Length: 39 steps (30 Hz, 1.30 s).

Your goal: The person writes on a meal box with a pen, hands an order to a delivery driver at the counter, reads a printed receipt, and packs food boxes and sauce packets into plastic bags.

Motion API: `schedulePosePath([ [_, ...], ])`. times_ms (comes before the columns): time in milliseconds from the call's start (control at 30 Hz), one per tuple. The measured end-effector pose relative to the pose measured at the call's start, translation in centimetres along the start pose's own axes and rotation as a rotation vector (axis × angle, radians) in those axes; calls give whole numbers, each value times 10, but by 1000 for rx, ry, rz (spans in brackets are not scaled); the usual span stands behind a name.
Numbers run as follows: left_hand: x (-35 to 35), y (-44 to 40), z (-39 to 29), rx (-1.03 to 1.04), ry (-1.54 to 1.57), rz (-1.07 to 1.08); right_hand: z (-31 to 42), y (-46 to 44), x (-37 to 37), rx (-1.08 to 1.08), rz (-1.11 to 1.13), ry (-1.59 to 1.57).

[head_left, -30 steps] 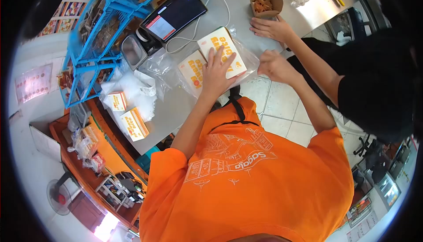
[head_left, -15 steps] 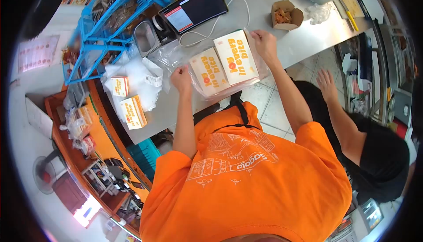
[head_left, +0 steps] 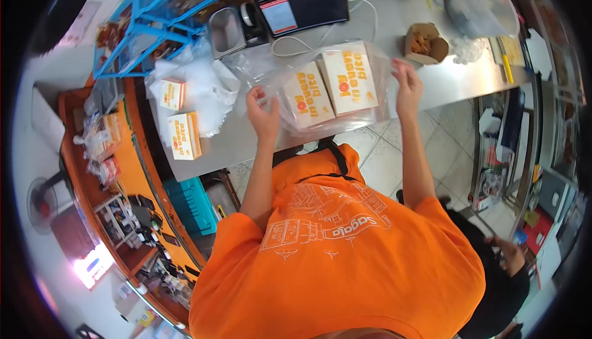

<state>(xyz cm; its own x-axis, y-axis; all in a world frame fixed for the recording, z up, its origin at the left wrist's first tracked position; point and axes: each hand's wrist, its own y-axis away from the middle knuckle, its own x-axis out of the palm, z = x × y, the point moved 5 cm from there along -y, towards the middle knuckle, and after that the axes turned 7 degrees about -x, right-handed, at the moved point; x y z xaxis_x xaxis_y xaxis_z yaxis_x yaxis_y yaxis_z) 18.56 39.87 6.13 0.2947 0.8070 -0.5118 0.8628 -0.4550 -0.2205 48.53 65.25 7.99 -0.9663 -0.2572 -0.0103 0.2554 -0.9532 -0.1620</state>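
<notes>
Two white boxes with orange and yellow lettering, a left box (head_left: 306,98) and a right box (head_left: 350,80), lie side by side in a clear plastic bag (head_left: 385,95) on the steel counter. My left hand (head_left: 264,115) is at the bag's left side, its fingers curled at the thin plastic. On the opposite side, my right hand (head_left: 407,89) pinches the bag's upper right edge. Neither hand touches the boxes themselves.
Smaller printed boxes (head_left: 184,135) sit left on white plastic bags (head_left: 206,101). Behind are a tablet (head_left: 314,12), its white cable, a metal container (head_left: 226,33) and blue crates (head_left: 179,0). An open food carton (head_left: 425,44) and yellow-handled knife (head_left: 507,67) lie right. A person in black stands at lower right.
The view has shifted, so the counter's things sit farther right. Both hands remain at the bag's sides; my left fingers look looser. The person in black has moved back, hand away from the counter.
</notes>
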Motion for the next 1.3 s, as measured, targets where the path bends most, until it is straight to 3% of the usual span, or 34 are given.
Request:
schedulePosePath([
  [33, 3, 11, 12, -11, -5, -66, -6, 2, -2, 125, -52, -29],
  [67, 6, 15, 21, -221, 51, 57, -13, 7, 3, 259, -97, -58],
  [100, 8, 21, 29, -435, 83, 169, -28, 10, 10, 380, -70, -82],
  [133, 13, 30, 27, -841, 204, 468, -42, 15, 16, 501, -42, -103],
  [200, 4, 20, 8, -724, 152, 433, -89, 6, 20, 675, 152, -128],
  [233, 0, 18, 1, -671, 124, 417, -70, -4, 13, 678, 314, 57],
  [267, -5, 19, -8, -611, 148, 352, -29, -6, 16, 649, 248, 62],
  [333, -19, 29, -25, -486, 189, 229, -15, -3, 8, 560, 341, 126],
  [433, -14, 71, -24, -907, 49, 636, -44, 18, -2, 622, 215, 125],
  [533, -3, 97, 5, -842, 156, 738, -100, 26, -27, 296, 559, 623],
  [633, -22, 87, -37, -1050, 640, 580, 18, 11, -13, 238, 410, 855],
  [667, -22, 84, -42, -985, 570, 596, 47, 13, -4, 192, 333, 912],
  [767, -20, 75, -67, -891, 396, 682, 5, 17, -16, -161, 421, 1126],
  [833, -13, 62, -81, -771, 386, 658, -6, 11, -23, 65, 381, 985],
  [900, -17, 69, -95, -754, 456, 670, 36, 18, -13, 283, 280, 771],
  [967, -19, 61, -107, -761, 613, 697, 47, 16, -16, 162, 284, 860],
  [1000, -27, 57, -102, -614, 551, 804, 49, 14, -23, 80, 282, 894],
  [1067, -65, 29, -81, -342, 183, 630, 58, 11, -34, -19, 248, 940],
  [1100, -78, 11, -38, -204, -65, 458, 80, 11, -31, 57, 205, 965],
  [1133, -87, -10, 2, -64, -301, 282, 88, 11, -34, -9, 194, 924],
  [1200, -104, -60, 10, 315, -758, 114, 107, 10, -31, -80, 175, 848],
  [1300, -105, -99, 36, 145, -818, 429, 128, 17, 5, -90, 219, 650],
])
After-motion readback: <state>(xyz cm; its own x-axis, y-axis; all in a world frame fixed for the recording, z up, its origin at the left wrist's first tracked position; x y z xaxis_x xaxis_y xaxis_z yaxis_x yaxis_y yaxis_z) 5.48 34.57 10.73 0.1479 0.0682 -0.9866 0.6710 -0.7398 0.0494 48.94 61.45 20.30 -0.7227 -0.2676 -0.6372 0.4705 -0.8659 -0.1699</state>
